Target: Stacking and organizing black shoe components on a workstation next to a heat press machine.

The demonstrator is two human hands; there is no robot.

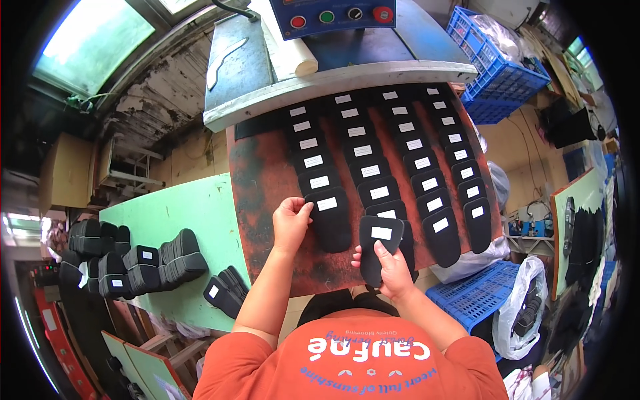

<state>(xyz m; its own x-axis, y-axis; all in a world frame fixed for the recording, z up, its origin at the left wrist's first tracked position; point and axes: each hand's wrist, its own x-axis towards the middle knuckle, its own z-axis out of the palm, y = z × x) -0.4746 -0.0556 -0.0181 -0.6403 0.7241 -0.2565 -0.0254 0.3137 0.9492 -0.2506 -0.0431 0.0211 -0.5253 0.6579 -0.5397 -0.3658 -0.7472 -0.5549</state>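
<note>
Black insole-shaped pieces (331, 230), each with a white label, overlap in several columns on a worn red-brown board. My right hand (393, 272) grips one such black insole (371, 261), thumb on top just below its label. It is raised over the near end of the second column and partly covers the piece beneath. My left hand (292, 223) is closed, thumb and fingertips pinched together, beside the upper left edge of the nearest insole in the left column. Whatever is between those fingertips, if anything, is too small to make out.
A metal-edged press (340, 79) with a button panel (333, 19) stands over the board's far end. Left, a green table (193, 213) bears stacks of black insoles (180, 259). Blue crates (477, 290) and plastic bags (527, 310) flank the right side.
</note>
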